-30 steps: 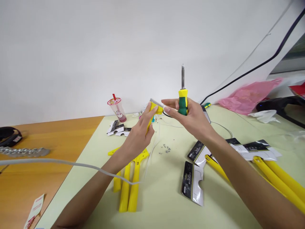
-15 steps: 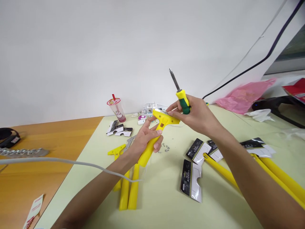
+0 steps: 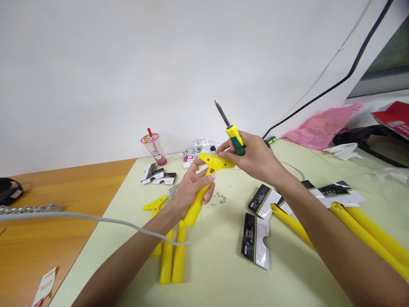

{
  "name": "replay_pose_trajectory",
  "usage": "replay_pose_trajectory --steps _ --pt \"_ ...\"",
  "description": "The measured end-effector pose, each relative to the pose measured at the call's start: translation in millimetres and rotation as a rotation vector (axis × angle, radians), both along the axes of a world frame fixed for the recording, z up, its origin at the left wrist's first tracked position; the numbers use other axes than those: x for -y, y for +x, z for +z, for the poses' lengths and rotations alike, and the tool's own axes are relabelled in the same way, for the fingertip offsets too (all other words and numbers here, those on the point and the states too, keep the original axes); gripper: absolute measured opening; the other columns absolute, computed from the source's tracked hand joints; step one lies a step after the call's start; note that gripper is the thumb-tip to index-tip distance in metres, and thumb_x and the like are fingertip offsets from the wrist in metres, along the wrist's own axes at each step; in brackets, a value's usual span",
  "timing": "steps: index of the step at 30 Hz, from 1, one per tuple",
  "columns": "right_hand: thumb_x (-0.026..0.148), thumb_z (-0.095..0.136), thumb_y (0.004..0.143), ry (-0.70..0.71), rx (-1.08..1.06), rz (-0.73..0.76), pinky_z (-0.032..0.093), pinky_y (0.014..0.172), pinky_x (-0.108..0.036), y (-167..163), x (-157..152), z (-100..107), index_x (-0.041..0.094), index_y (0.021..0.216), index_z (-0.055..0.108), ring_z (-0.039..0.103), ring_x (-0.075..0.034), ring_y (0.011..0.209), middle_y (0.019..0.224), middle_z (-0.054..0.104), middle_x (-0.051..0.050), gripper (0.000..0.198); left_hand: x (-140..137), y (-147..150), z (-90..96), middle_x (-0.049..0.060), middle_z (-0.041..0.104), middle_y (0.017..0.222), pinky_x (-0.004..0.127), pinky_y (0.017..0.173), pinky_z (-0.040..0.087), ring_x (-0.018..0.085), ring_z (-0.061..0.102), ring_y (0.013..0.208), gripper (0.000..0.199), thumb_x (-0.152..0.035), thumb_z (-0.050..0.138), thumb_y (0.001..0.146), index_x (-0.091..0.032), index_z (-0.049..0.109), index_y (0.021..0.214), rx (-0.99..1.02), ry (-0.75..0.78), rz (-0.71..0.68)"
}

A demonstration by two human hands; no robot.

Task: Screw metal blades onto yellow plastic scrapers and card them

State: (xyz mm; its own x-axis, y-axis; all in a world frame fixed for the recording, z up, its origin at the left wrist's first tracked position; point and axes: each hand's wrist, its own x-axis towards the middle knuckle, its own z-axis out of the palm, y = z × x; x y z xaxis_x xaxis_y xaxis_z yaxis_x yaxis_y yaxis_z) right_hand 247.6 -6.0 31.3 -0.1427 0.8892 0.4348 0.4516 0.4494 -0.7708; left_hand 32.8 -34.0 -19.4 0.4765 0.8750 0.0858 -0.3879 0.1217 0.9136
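Observation:
My left hand point(image 3: 194, 187) is wrapped round the handle of a yellow scraper point(image 3: 198, 204), whose wide head tilts up towards the wall. A thin metal plate point(image 3: 209, 152) lies along the head's top edge. Held in my right hand point(image 3: 255, 155) is a screwdriver point(image 3: 235, 137) with a green and yellow grip, its shaft pointing up and left. The thumb and fingers of that hand pinch at the plate beside the scraper head. Below, several small screws point(image 3: 222, 198) lie scattered on the pale table point(image 3: 217, 251). More yellow scrapers point(image 3: 166, 260) rest under my left forearm.
Black and white cards point(image 3: 255, 241) and yellow handles point(image 3: 367, 230) lie at the right. A drink cup point(image 3: 155, 150) with a red straw stands by the wall, near a power strip point(image 3: 200, 147). A grey cable point(image 3: 96, 218) crosses above my left forearm. A pink bag point(image 3: 322, 125) is at the back right.
My right hand and the screwdriver have shifted a little left and down with the scraper head. The screwdriver leans further left. Both hands keep their hold; the view has shifted slightly.

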Motion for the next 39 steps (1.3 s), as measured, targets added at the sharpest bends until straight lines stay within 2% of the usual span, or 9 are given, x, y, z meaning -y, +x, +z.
replay_pose_trajectory --steps 5,12,20,24,27,30,33,36,39 --pt "0.025 0.078 0.092 0.028 0.023 -0.022 0.052 0.074 -0.035 -5 1 -1 0.024 0.079 0.054 0.075 -0.022 0.082 0.103 0.086 -0.006 0.027 0 2 0.5 -0.006 0.065 0.105 0.016 0.040 0.038 0.001 0.049 0.046 0.054 -0.030 0.093 0.088 -0.028 0.045 0.115 -0.001 -0.004 0.014" --pt "0.030 0.079 0.095 0.064 0.088 -0.060 0.051 0.073 -0.035 -5 2 -2 0.025 0.080 0.050 0.075 -0.022 0.080 0.101 0.085 -0.006 0.032 0 2 0.3 -0.007 0.065 0.105 0.016 0.041 0.038 0.000 0.048 0.046 0.056 -0.030 0.093 0.087 -0.028 0.046 0.117 -0.010 -0.029 0.030" --pt "0.036 0.080 0.097 -0.024 0.090 0.045 0.057 0.077 -0.037 -3 3 0 0.024 0.097 0.065 0.079 -0.025 0.088 0.110 0.086 -0.008 0.019 -3 1 -3.3 -0.008 0.063 0.097 0.015 0.040 0.037 0.001 0.049 0.045 0.054 -0.031 0.093 0.088 -0.028 0.047 0.116 -0.010 -0.017 0.033" --pt "0.052 0.080 0.097 -0.029 0.156 0.049 0.052 0.073 -0.037 3 5 2 0.023 0.096 0.065 0.075 -0.025 0.086 0.105 0.083 -0.009 0.032 3 -5 -7.2 -0.007 0.065 0.095 0.015 0.040 0.037 0.001 0.049 0.044 0.049 -0.032 0.090 0.091 -0.028 0.048 0.117 -0.035 -0.038 -0.003" --pt "0.071 0.069 0.101 -0.048 0.288 0.036 0.045 0.069 -0.036 12 6 5 0.024 0.089 0.063 0.069 -0.024 0.079 0.093 0.079 -0.007 0.049 12 -16 -15.4 -0.007 0.064 0.091 0.015 0.039 0.037 0.002 0.047 0.042 0.046 -0.030 0.088 0.093 -0.027 0.050 0.119 -0.062 -0.091 -0.005" --pt "0.084 0.054 0.104 -0.121 0.417 0.067 0.040 0.066 -0.036 23 3 6 0.024 0.080 0.060 0.061 -0.021 0.069 0.077 0.070 -0.004 0.064 21 -32 -27.7 -0.006 0.066 0.099 0.014 0.037 0.036 0.000 0.045 0.042 0.047 -0.025 0.089 0.090 -0.026 0.052 0.119 -0.030 -0.162 0.085" --pt "0.089 0.049 0.102 -0.211 0.517 0.141 0.036 0.063 -0.037 34 -3 1 0.024 0.072 0.059 0.053 -0.020 0.061 0.066 0.062 -0.003 0.072 29 -47 -38.7 -0.005 0.067 0.103 0.011 0.035 0.035 -0.002 0.043 0.042 0.046 -0.022 0.088 0.091 -0.025 0.053 0.121 0.034 -0.240 0.197" --pt "0.082 0.057 0.102 -0.280 0.629 0.178 0.034 0.061 -0.038 40 -7 -5 0.024 0.070 0.063 0.050 -0.019 0.056 0.065 0.063 -0.003 0.066 35 -58 -45.3 -0.004 0.070 0.110 0.009 0.037 0.035 -0.003 0.041 0.043 0.045 -0.020 0.088 0.092 -0.025 0.053 0.120 0.097 -0.305 0.257" --pt "0.070 0.068 0.100 -0.315 0.695 0.216 0.035 0.059 -0.037 41 -7 -8 0.026 0.079 0.074 0.055 -0.020 0.057 0.070 0.070 -0.003 0.049 39 -65 -47.2 -0.001 0.072 0.120 0.008 0.038 0.035 -0.004 0.040 0.045 0.041 -0.019 0.087 0.092 -0.025 0.054 0.115 0.145 -0.351 0.297"
